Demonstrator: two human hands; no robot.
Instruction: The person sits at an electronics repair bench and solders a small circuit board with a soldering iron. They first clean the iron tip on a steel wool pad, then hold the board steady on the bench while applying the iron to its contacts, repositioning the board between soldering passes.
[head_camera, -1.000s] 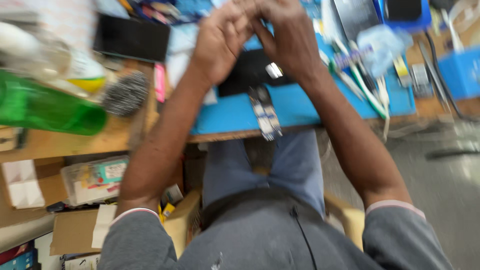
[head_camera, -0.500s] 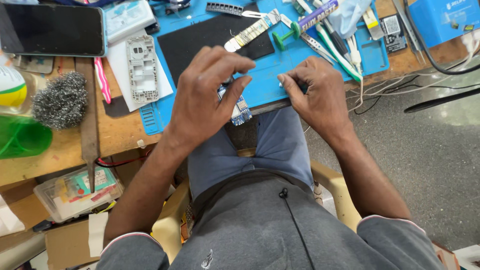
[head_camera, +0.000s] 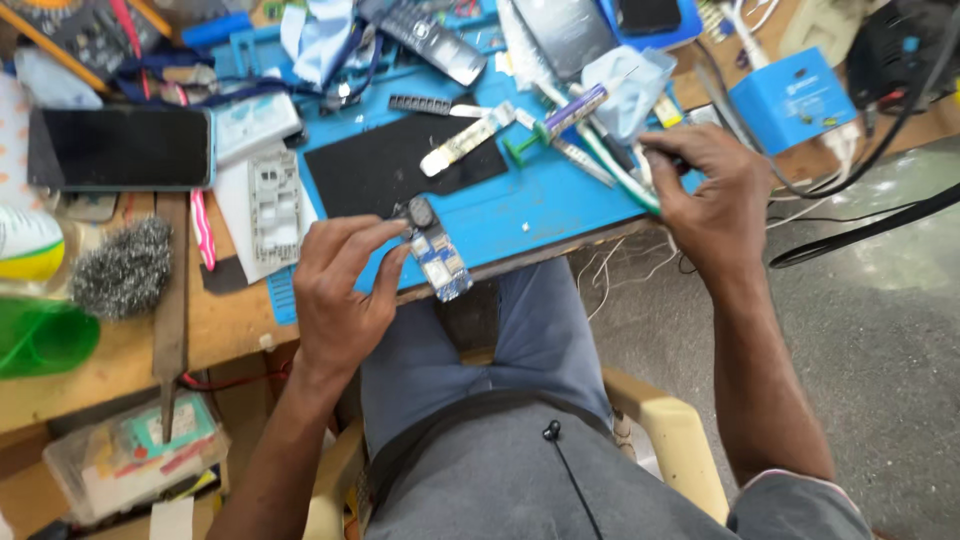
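Place: you are sitting in a phone-repair workshop | Signs: blue repair mat (head_camera: 520, 205) covering a cluttered wooden worktop (head_camera: 120, 350) | dismantled phone frame (head_camera: 274, 196), circuit board (head_camera: 440, 262), tools lying about

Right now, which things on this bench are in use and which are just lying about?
In use:
left hand holding small circuit board
right hand gripping a tool, mostly hidden
blue mat

Lying about:
black phone
steel wool
white phone frame
blue box

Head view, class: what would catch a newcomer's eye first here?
The blue mat, crowded with tools, fills the bench's middle. At its near edge the left hand pinches a small circuit board, while the right hand grips a tool at the mat's right end. A dark phone lies far left.
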